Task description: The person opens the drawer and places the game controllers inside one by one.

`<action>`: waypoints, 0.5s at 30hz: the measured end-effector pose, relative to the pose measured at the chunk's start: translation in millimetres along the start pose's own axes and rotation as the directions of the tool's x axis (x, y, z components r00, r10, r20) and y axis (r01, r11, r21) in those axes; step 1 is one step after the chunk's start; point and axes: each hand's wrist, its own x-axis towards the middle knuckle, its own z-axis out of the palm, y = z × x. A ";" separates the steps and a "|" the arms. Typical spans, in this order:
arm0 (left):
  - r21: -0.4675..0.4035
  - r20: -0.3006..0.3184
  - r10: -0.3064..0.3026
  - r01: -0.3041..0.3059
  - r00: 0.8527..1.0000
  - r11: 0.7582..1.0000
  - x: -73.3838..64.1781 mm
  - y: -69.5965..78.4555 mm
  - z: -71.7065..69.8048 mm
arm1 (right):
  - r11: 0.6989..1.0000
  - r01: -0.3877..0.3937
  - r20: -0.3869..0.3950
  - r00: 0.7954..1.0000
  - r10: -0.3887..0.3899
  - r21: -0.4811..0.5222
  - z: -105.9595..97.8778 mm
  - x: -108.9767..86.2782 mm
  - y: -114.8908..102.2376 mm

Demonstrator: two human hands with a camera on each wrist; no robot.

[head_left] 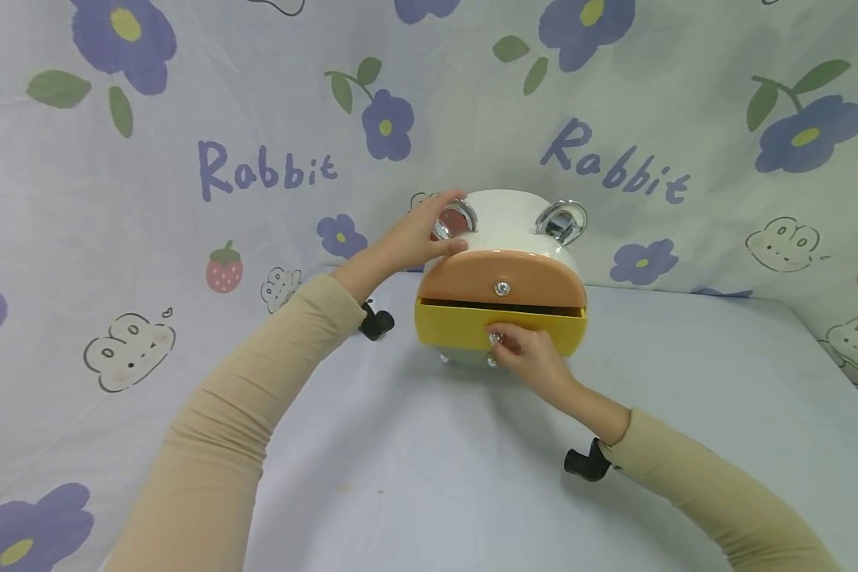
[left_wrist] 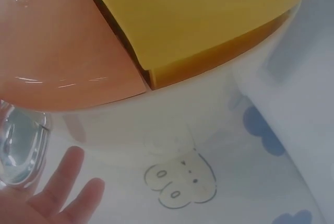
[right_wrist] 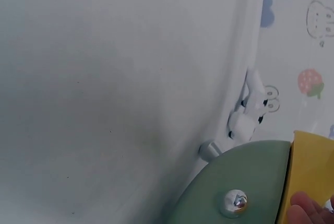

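A rounded white drawer cabinet (head_left: 508, 213) stands on the table, with an orange drawer (head_left: 457, 280) on top, a yellow drawer (head_left: 449, 324) in the middle and a green drawer (head_left: 465, 355) below. The yellow drawer juts forward, leaving a dark gap above its front. My right hand (head_left: 532, 361) pinches its chrome knob (head_left: 496, 338). At the cabinet's upper left, my left hand (head_left: 416, 235) grips round a chrome ear-shaped loop (head_left: 463, 218), thumb in front. Two of its fingers (left_wrist: 62, 179) stick out free in the left wrist view.
A matching chrome loop (head_left: 563, 222) sits at the cabinet's upper right. Black wrist devices (head_left: 588, 462) hang at both cuffs. In the right wrist view, a small white object (right_wrist: 250, 109) lies behind the cabinet's foot (right_wrist: 210, 151). A patterned cloth (head_left: 272, 95) hangs behind the table.
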 end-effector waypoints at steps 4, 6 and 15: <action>0.001 0.002 0.002 -0.002 1.000 1.000 -0.6 0.6 -0.6 | 1.000 0.012 -0.026 1.000 -0.012 -0.003 1.6 3.5 3.3; -0.003 0.002 0.004 -0.004 1.000 1.000 -0.9 0.5 -0.8 | 1.000 0.024 -0.044 0.999 -0.024 -0.010 2.0 5.9 5.0; -0.015 0.004 0.029 -0.029 1.000 0.999 -1.0 0.1 -1.2 | 0.999 0.044 -0.059 0.997 -0.044 0.000 1.7 11.3 11.4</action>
